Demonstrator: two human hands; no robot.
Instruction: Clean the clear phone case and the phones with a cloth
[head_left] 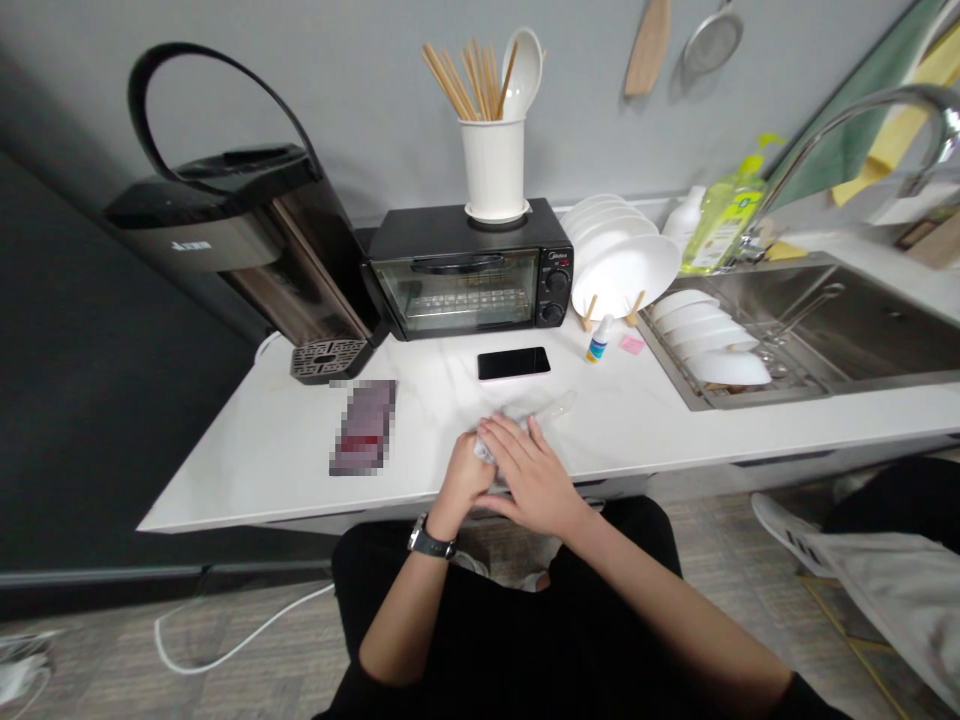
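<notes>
Both my hands meet at the front edge of the white counter. My left hand, with a watch on its wrist, is curled round a crumpled white cloth or wipe. My right hand lies over the left one, its fingers pressed onto the same cloth. A clear plastic wrapper sticks out beyond the cloth to the right. A black phone lies face up just behind my hands.
A dark card or booklet lies to the left. Behind stand a black toaster oven with a utensil holder, a water dispenser, a plate rack and a small dropper bottle. The sink holds bowls at right. Another person's shoe is at lower right.
</notes>
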